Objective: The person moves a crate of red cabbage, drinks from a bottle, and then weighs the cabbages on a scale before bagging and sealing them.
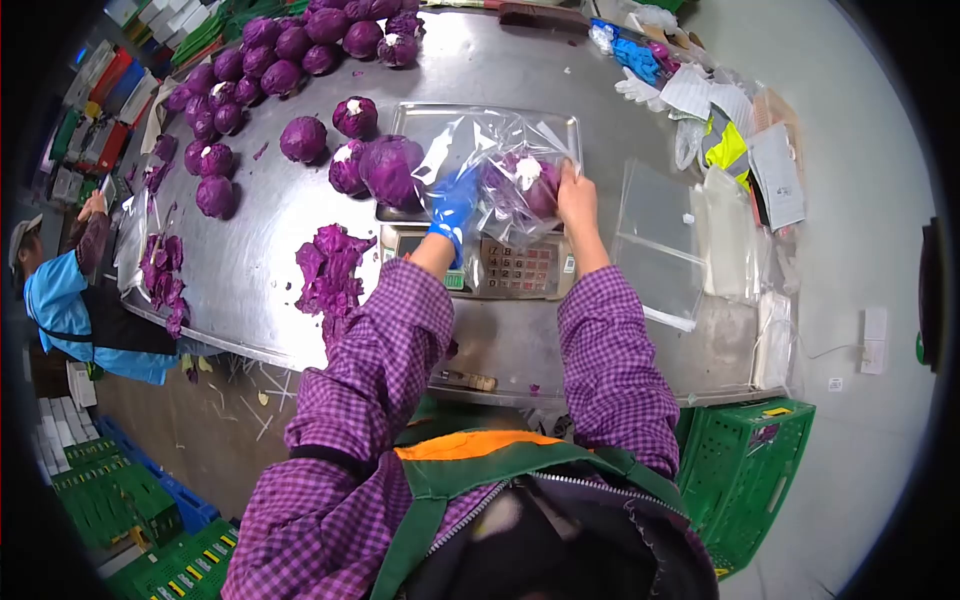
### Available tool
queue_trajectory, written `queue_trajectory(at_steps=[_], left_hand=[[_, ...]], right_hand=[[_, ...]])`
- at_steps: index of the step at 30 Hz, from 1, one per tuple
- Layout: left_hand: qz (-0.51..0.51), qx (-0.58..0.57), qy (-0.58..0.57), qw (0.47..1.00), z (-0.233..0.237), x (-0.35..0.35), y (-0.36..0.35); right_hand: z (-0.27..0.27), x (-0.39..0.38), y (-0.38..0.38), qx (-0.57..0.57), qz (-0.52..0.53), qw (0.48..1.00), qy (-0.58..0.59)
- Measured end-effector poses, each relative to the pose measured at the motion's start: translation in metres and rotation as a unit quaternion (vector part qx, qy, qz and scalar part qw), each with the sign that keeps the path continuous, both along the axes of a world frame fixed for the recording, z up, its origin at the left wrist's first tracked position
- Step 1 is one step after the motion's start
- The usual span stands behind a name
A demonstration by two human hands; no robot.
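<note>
A clear plastic bag [470, 140] with a red cabbage [530, 185] in it is over the steel scale [412, 118]. My right hand [577, 200], ungloved, grips the bag's right edge beside the cabbage. On the left, my left hand [452, 205] wears a blue glove and is closed on the bag; glossy film partly hides its fingers. A larger red cabbage [391, 170] lies just left of that hand, with a smaller cabbage [346, 168] against it. Below the bag shows the scale's keypad [518, 265].
Many red cabbages [280, 78] cover the back left of the metal table [270, 190]. Trimmed leaves [330, 275] lie nearer me. Flat plastic bags [658, 245] lie at right, a knife [465, 380] at the front edge. A green crate [750, 480] stands right; a co-worker [75, 295] is left.
</note>
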State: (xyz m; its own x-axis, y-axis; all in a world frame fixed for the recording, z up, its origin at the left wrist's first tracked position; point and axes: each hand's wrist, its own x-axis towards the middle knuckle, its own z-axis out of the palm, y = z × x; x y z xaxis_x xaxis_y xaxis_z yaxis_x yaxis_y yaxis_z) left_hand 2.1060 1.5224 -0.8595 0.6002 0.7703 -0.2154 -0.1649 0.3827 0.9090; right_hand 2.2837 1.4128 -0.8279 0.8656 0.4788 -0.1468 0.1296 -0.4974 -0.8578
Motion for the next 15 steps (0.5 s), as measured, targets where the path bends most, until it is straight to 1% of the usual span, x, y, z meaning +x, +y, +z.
queue_trajectory(at_steps=[1, 2, 3, 4, 5, 7, 8, 9, 10, 11, 13, 14, 15], left_hand=[[-0.029, 0.098, 0.035, 0.994, 0.007, -0.007, -0.008], [-0.057, 0.195, 0.07, 0.977, 0.014, -0.015, -0.016], [-0.084, 0.289, 0.106, 0.948, 0.026, -0.02, -0.02], [-0.093, -0.053, -0.002, 0.994, 0.041, -0.019, -0.018], [-0.125, 0.065, -0.069, 0.988, 0.061, -0.039, -0.034], [-0.174, -0.019, -0.034, 0.984, 0.085, -0.049, -0.045], [-0.209, -0.027, -0.103, 0.972, 0.098, -0.05, -0.055], [-0.241, -0.036, -0.171, 0.955, 0.105, -0.048, -0.065], [-0.28, -0.035, -0.205, 0.937, 0.102, -0.044, -0.071], [-0.29, -0.036, -0.206, 0.934, 0.1, -0.038, -0.081], [-0.206, -0.104, -0.227, 0.946, 0.116, -0.027, -0.109], [-0.228, -0.088, -0.257, 0.935, 0.107, -0.022, -0.115], [-0.25, -0.068, -0.242, 0.935, 0.109, -0.018, -0.124]], right_hand=[[0.006, -0.003, -0.003, 0.0, -0.002, 1.0, -0.001], [0.012, -0.006, -0.013, 0.031, 0.023, 0.999, 0.013], [0.024, -0.014, -0.024, 0.061, 0.05, 0.996, 0.029], [0.045, -0.028, -0.038, 0.117, 0.058, 0.988, 0.079], [0.061, -0.038, -0.053, 0.117, 0.057, 0.988, 0.08], [0.085, -0.056, -0.083, 0.231, 0.136, 0.962, -0.058], [0.099, -0.065, -0.094, 0.23, 0.131, 0.963, -0.056], [0.112, -0.073, -0.103, 0.27, 0.155, 0.942, -0.128], [0.12, -0.078, -0.111, 0.308, 0.178, 0.913, -0.199], [0.124, -0.08, -0.12, 0.306, 0.169, 0.915, -0.203], [0.13, -0.079, -0.138, 0.23, 0.17, 0.901, -0.325], [0.132, -0.079, -0.145, 0.238, 0.126, 0.911, -0.312], [0.132, -0.075, -0.154, 0.235, 0.116, 0.912, -0.315]])
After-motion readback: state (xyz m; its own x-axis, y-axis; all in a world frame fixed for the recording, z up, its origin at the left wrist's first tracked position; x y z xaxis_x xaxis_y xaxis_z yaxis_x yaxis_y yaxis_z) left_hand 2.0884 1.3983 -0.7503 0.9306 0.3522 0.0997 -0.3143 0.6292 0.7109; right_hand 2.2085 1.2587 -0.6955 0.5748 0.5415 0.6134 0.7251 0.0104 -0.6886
